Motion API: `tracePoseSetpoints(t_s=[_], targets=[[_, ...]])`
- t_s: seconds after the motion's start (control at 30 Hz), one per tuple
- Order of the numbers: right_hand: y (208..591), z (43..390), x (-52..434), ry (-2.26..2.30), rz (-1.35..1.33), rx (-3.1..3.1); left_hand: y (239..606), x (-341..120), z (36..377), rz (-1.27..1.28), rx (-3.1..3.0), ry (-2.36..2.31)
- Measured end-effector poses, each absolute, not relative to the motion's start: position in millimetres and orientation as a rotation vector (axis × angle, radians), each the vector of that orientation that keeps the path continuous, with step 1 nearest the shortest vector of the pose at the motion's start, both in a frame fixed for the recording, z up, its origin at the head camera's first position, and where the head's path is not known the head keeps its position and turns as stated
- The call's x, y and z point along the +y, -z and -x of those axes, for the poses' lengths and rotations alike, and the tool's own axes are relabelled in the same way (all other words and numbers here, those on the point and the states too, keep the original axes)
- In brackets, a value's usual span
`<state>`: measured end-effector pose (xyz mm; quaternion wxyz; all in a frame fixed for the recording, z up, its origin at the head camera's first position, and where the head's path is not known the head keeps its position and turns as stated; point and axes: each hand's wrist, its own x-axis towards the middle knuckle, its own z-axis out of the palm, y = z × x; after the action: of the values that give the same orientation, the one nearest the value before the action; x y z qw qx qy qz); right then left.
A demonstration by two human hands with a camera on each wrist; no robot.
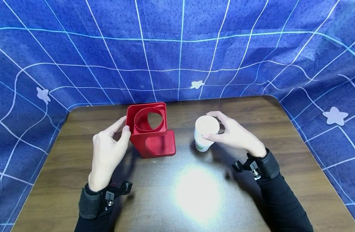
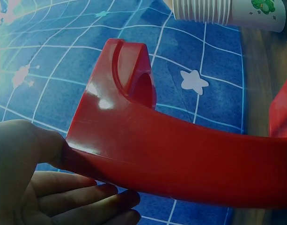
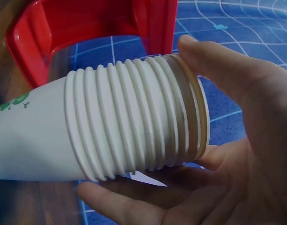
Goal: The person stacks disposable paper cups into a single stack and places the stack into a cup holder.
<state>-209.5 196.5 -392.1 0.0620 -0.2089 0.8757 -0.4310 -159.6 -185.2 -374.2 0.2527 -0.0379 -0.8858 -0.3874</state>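
A red plastic cup holder [image 1: 141, 145] stands left of centre on the table in the head view, with a round ring inside its square top and a flat base below. My left hand [image 1: 109, 148] holds its upper left side, thumb towards the front and index finger farther back. To the right is a stack of white paper cups [image 1: 205, 132] with a green print low down. My right hand [image 1: 234, 132] grips the stack near its rims, thumb and fingers on opposite sides. Several nested rims [image 3: 134, 117] show in the right wrist view. Whether the stack's bottom touches the table is unclear.
The brown wooden table [image 1: 282, 135] reaches back to a blue cloth [image 1: 166, 54] with a white grid and stars. A bright glare [image 1: 197, 193] lies on the table's front middle. Each wrist wears a black strap [image 1: 270, 164] with a small camera.
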Motion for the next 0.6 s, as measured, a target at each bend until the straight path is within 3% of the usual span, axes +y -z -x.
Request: tracePoseSetpoints(t_s=[0.6], targets=[[383.1,209.5,197.2,1.331,0.575,2.739,374.2,-183.7,157.8,0.103,-2.430,1.045]])
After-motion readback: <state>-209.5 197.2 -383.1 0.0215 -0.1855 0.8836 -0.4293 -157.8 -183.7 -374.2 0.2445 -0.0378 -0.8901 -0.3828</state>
